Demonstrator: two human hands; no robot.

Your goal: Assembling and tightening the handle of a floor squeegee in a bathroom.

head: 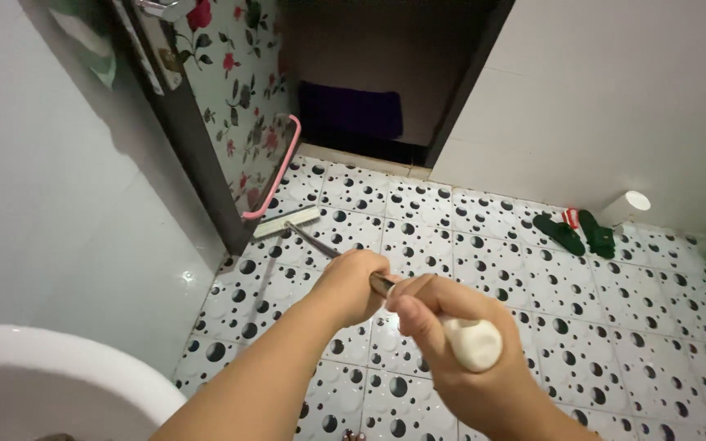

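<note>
White-capped and metal-shafted, the floor scrubber (332, 249) sits clamped in our left hand (351, 286) and right hand (443, 327) at centre frame, its brush head (286, 222) on the spotted floor tiles (614, 327).

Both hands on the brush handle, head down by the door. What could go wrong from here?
1. The brush head sits right at the door edge; a further push could knock it or the pink rail.
2. The tiled floor looks glossy, possibly slippery.
3. The green slippers lie in sweeping range. The left hand and right hand grip close together, giving weak leverage.
</note>
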